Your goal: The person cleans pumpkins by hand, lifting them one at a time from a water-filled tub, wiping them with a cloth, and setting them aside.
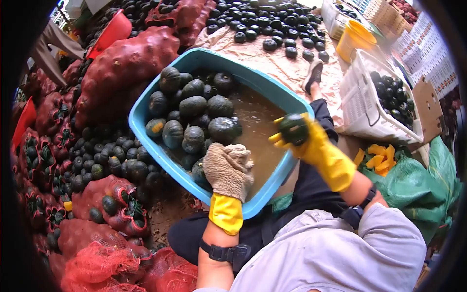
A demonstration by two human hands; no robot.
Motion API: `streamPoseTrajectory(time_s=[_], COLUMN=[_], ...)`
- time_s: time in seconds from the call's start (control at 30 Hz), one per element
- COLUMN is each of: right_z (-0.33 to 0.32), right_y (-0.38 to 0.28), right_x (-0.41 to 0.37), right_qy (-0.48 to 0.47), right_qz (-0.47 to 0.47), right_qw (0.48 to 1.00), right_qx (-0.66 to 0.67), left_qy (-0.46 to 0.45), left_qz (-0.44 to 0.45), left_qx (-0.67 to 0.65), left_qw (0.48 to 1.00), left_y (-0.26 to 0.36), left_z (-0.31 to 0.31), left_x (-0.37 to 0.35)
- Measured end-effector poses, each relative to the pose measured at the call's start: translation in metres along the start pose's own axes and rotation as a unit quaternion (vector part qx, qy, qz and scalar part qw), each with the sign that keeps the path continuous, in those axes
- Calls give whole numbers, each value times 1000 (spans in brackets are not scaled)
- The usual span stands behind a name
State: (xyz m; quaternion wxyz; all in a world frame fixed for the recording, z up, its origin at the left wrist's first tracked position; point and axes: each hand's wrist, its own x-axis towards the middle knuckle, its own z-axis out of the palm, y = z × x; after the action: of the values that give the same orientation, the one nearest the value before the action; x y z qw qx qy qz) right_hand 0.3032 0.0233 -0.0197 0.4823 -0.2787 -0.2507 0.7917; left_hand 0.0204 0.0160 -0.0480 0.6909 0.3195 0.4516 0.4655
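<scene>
My right hand [296, 134], in a yellow rubber glove, holds a small dark green pumpkin [293, 128] over the right side of a blue plastic tub [266, 198]. My left hand [227, 173] is near the tub's front, with a yellow glove cuff showing at the wrist. A rough brown cloth [226, 168] covers that hand and hides its fingers; the hand looks curled in it. Many dark green pumpkins [193, 106] are heaped in the tub's left half, close to the cloth. Murky brown water [258, 126] fills the right half.
Red mesh sacks [126, 73] and loose pumpkins [116, 163] lie to the left. Shiny pumpkins [270, 45] are spread on a pale sheet [226, 51] behind. At right stand a white crate [357, 104] of pumpkins, a yellow bucket [354, 41] and a green sack [413, 187].
</scene>
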Motion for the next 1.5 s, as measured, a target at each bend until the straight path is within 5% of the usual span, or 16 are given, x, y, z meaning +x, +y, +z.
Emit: streamPoseTrajectory(time_s=[0.03, 0.13, 0.2, 0.33, 0.4, 0.5, 0.6, 0.73, 0.77, 0.83, 0.93, 1.03, 1.13, 1.27, 1.43, 1.5], right_z=[-21, -103, -84, -16, 38, 119, 92, 39, 29, 28, -29, -78, -85, -14, 79, 78], right_y=[-27, -133, -166, -76, -25, 40, 105, 62, 51, 24, 42, 85, 86, 48, 88, 99], right_x=[-8, -40, -31, 47, 91, 132, 172, 140, 135, 116, 131, 164, 160, 122, 56, 79], right_qy=[7, 180, 366, 202, 43, 87, 124, -69, -45, 90, 36, -33, -88, -24, 8, 113], right_qz=[-98, -355, -493, -199, -72, 79, -23, 110, 82, 82, 113, 295, 343, 266, -183, -220], right_qw=[991, 887, 758, 922, 838, 734, 700, 976, 952, 746, 460, 331, 465, 839, 811, 802], right_qx=[-94, 233, 220, -262, -540, -669, -703, -177, -292, -655, -880, -896, -811, -474, -555, -544], left_qy=[-12, -2, 39, 83, 86, 89, 33, -46, -4, 35, 65, 47, 92, 84, 44, -44], left_qz=[93, 355, 317, 164, 208, 260, 165, -31, -2, 63, 97, 62, 113, 35, 187, -56], left_qx=[162, 636, 643, 726, 758, 803, 767, 582, 497, 637, 716, 738, 714, 560, -29, -486], left_qw=[982, 685, 696, 663, 611, 528, 620, 812, 868, 768, 688, 670, 685, 824, 981, 871], left_y=[-4, 22, -11, -42, -74, -121, -72, -23, -70, -57, -44, -24, -21, -11, -54, -10], left_z=[-9, 7, 8, 29, 23, -1, 12, 15, -5, 8, 23, 33, 36, 27, 11, 27], left_x=[-3, -25, -8, 6, 28, 49, 26, 10, 23, 17, 16, 15, 2, 26, 42, 28])
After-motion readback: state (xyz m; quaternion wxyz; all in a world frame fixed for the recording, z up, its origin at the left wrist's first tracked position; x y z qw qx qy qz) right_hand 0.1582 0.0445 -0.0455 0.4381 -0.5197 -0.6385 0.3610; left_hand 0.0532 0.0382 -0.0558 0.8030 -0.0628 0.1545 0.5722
